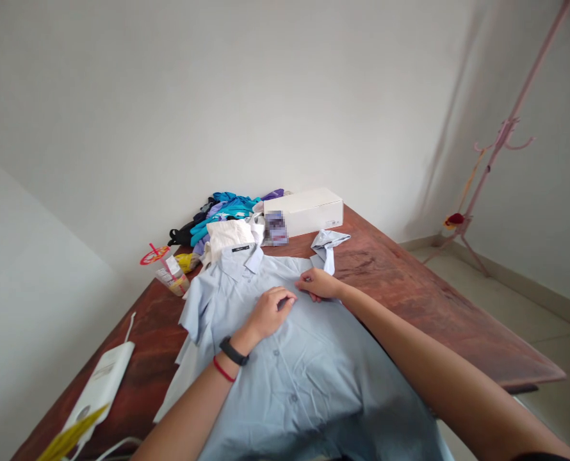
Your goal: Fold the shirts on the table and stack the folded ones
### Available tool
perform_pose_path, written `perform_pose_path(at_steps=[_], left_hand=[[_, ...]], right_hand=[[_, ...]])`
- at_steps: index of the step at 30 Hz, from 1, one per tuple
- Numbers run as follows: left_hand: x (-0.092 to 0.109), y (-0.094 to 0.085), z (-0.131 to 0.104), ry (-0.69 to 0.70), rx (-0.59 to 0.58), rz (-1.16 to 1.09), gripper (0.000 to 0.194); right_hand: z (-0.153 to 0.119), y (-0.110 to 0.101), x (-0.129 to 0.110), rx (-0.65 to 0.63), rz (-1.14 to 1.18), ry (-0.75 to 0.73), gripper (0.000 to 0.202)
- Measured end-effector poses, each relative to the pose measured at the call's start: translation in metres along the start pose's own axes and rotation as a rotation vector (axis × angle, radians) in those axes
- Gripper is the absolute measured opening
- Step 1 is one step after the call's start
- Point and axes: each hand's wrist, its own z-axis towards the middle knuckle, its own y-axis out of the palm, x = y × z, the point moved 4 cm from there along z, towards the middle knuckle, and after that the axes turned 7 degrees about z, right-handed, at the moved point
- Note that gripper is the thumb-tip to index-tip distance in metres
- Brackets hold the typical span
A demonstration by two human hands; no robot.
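Note:
A light grey-blue short-sleeved shirt (260,384) lies front up on the wooden table, its collar (239,259) toward the wall and its lower part toward me. My left hand (270,312), with a black band and a red string at the wrist, is on the chest near the button line, fingers curled in against the cloth. Just right of it, my right hand (319,283) pinches the fabric below the shoulder; its fingertips are partly hidden. Beyond that hand the sleeve (330,242) stands up in a crumpled fold.
Behind the collar are a heap of clothes (227,208) and a white box (309,211). A plastic cup with a straw (170,272) stands at the left, and a white power strip (105,378) lies nearer. A pink coat stand (489,160) is beyond the table's (439,320) right edge.

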Motion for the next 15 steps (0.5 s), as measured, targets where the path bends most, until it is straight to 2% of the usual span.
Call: perform_pose_path(at_steps=[3,8,10,12,15], left_hand=[[-0.017,0.003,-0.003,-0.061,0.076,-0.068,0.023],[-0.019,0.003,-0.007,-0.099,0.066,-0.153,0.023],[-0.018,0.002,-0.007,-0.115,0.058,-0.176,0.023],[-0.018,0.002,-0.007,-0.120,0.056,-0.201,0.024],[-0.020,0.003,-0.009,-0.119,0.061,-0.260,0.025]], right_hand=[[0.000,0.000,0.001,-0.005,0.020,0.008,0.030],[-0.003,0.002,0.000,0.004,0.032,0.010,0.029],[-0.005,0.000,-0.003,0.050,0.018,-0.029,0.029],[-0.007,-0.006,-0.007,0.178,-0.015,-0.102,0.030],[-0.011,-0.027,-0.008,0.519,-0.075,-0.158,0.035]])
